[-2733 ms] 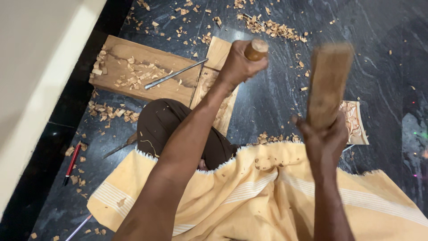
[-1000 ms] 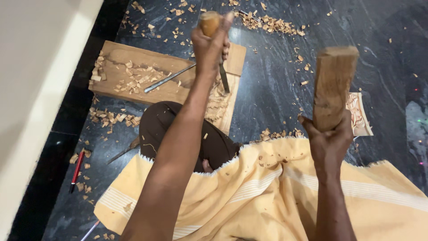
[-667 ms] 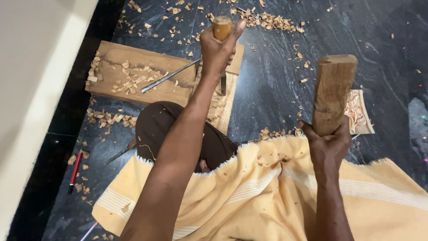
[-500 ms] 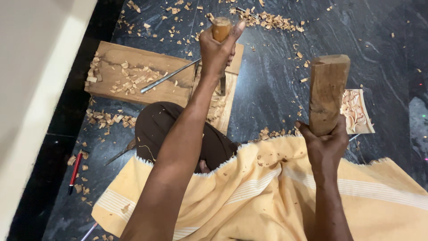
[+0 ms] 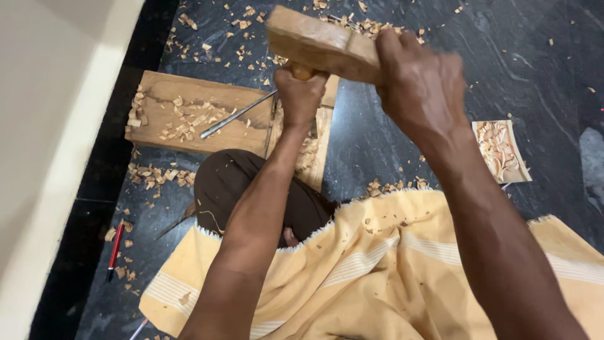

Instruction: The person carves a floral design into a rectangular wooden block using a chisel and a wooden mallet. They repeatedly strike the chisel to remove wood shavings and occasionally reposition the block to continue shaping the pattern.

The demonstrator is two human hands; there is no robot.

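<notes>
1. A dark, veined stone floor [image 5: 440, 145] fills the view, strewn with pale wood chips [image 5: 157, 176].
2. A yellow cloth [image 5: 377, 264] with white stripes covers the person's lap at the bottom; a dark brown cloth [image 5: 233, 182] shows just beyond it.
3. A flat wooden board [image 5: 182, 113] lies on the floor at the upper left, with chips and a thin metal tool [image 5: 236, 115] on it.
4. The right hand [image 5: 421, 88] has its fingers clenched round a wooden mallet block [image 5: 321, 44], which lies across the top of the chisel handle [image 5: 302, 72].
5. The left hand [image 5: 301, 94] is closed tightly round that chisel, held upright over a narrow carved plank [image 5: 311, 151].
6. A small carved panel [image 5: 500, 151] lies at the right.
7. A red pencil [image 5: 114, 249] lies at the far left.
</notes>
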